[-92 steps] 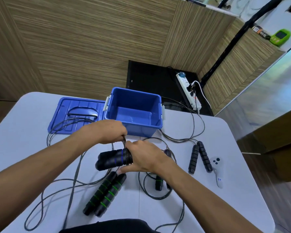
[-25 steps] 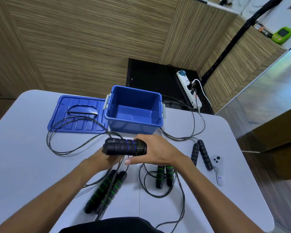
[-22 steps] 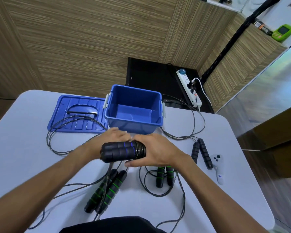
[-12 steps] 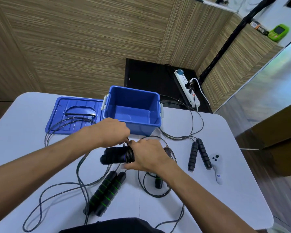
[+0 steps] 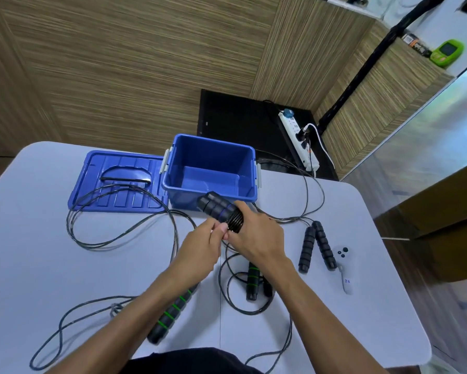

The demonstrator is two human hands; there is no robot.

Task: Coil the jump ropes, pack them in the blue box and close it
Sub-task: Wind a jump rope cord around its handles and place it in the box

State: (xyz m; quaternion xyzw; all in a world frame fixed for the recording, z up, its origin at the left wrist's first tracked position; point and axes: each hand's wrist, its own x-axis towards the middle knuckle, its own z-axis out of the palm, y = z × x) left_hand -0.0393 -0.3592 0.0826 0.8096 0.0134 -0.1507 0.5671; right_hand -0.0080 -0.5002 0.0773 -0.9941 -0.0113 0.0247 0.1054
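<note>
Open blue box (image 5: 212, 171), uncoiled jump ropes (image 5: 121, 211)

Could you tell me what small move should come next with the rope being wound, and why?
Probably one more turn round the handles: the right hand grips them, the left hand pinches the rope at the coil, and a long loop lies slack on the table. The box holds no rope.

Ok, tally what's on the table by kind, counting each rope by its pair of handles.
Jump ropes: 4 (blue-banded rope, held in the left hand and right hand; long green-banded rope; short green-banded rope; all-black rope)
Blue box: 1
Blue lid: 1
White remote: 1
Total: 7
</note>
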